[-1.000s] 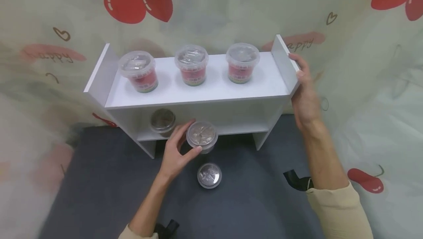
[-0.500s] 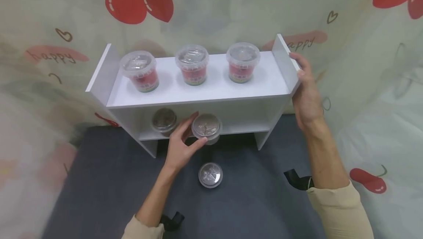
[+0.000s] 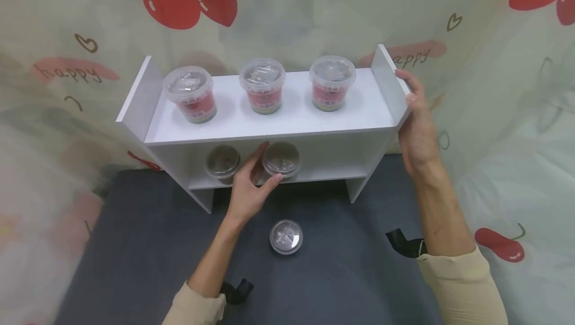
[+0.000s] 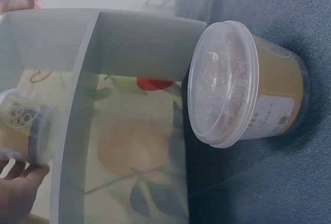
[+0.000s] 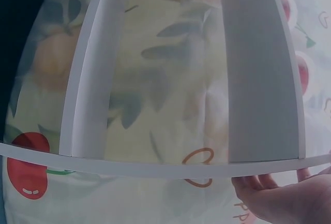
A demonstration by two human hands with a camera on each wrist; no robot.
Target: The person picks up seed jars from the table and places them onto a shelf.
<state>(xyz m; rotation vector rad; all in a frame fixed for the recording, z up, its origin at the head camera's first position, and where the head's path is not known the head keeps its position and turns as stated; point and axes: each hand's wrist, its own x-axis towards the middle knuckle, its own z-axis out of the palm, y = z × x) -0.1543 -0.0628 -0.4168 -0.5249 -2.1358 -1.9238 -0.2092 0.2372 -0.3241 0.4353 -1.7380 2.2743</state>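
My left hand (image 3: 248,191) grips a clear lidded plastic tub (image 3: 282,159) with fingers and thumb around its side, at the lower level of the white two-tier shelf (image 3: 269,135). In the left wrist view this tub (image 4: 19,125) shows a tan label. Just left of it, another lidded tub (image 3: 223,161) sits on the lower board. My right hand (image 3: 418,135) holds the upper right side panel (image 3: 390,85) at its edge. From the right wrist, that hand (image 5: 289,195) appears against the panel's outer face, fingertips partly hidden.
Three lidded tubs with red contents, left (image 3: 190,93), middle (image 3: 263,85) and right (image 3: 331,83), stand on the top board. One more tub (image 3: 286,237) is on the dark floor cloth (image 3: 341,275) in front. A cherry-printed curtain (image 3: 287,15) hangs behind.
My left hand has carried its tub forward, away from me and slightly right, from in front of the shelf into the lower opening. My right hand stays on the side panel.
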